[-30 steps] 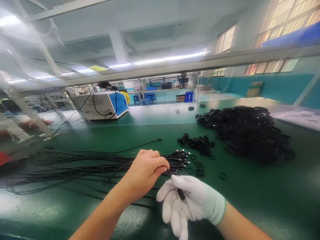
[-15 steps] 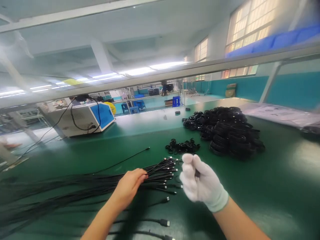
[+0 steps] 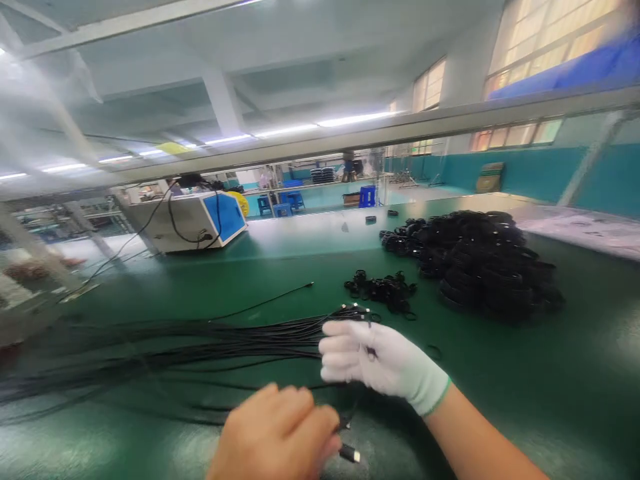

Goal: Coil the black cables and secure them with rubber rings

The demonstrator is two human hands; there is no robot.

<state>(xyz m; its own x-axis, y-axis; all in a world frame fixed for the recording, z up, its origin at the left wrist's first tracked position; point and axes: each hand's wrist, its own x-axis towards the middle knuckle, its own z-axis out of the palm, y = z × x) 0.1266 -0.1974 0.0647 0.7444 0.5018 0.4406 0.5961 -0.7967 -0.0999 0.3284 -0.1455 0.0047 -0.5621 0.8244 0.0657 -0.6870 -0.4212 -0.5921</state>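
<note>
My bare left hand is closed low in the view, around a black cable whose plug sticks out to the right of the fingers. Above and to its right, my right hand, in a white glove, has its fingers curled together over the ends of the cable bundle; a small dark piece shows at its palm. The black cables run left across the green table. Small black rings lie in a loose heap beyond my right hand.
A large pile of coiled black cables stands on the right. A white and blue machine sits at the back left. One single cable lies behind the bundle. A shelf beam crosses above the table.
My left hand has left the cable bundle and come down toward the near edge, to a separate cable. My right hand has moved left over the bundle's ends. The view has shifted slightly.
</note>
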